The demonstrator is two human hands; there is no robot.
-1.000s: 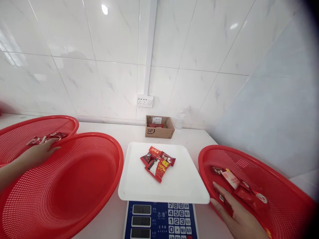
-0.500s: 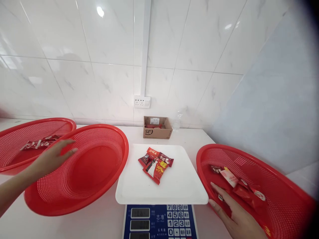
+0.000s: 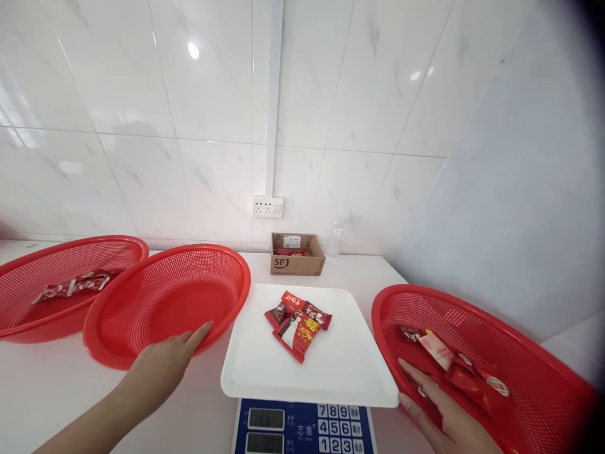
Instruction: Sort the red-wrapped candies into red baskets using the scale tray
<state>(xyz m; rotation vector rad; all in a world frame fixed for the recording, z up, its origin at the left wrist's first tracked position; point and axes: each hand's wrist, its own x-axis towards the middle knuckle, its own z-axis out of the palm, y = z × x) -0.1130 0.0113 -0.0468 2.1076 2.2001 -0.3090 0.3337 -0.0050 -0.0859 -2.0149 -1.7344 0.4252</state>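
My left hand [image 3: 163, 362] is at the near rim of an empty red plastic basket [image 3: 120, 302], its fingers over the edge and closed on it. My right hand [image 3: 442, 410] grips the left rim of another red basket [image 3: 534, 378], fingers inside and thumb outside. Several red snack packets [image 3: 477, 381] and a pale packet [image 3: 435, 350] lie in that basket. Between my hands, a white tray [image 3: 331, 378] tops a blue weighing scale [image 3: 302, 432] with a keypad and displays. Several red snack packets [image 3: 300, 331] lie overlapping on the tray.
At far left stands a third red basket [image 3: 28, 268] holding red-and-white packets [image 3: 75, 287]. A small cardboard box [image 3: 297, 266] with packets inside sits behind the tray, beside a clear plastic bottle [image 3: 333, 244]. A wall socket [image 3: 268, 207] is on the tiled wall.
My left hand has moved right and down from over the basket's left side to its near rim. That basket has shifted right and away. My right hand stays at its basket's rim.
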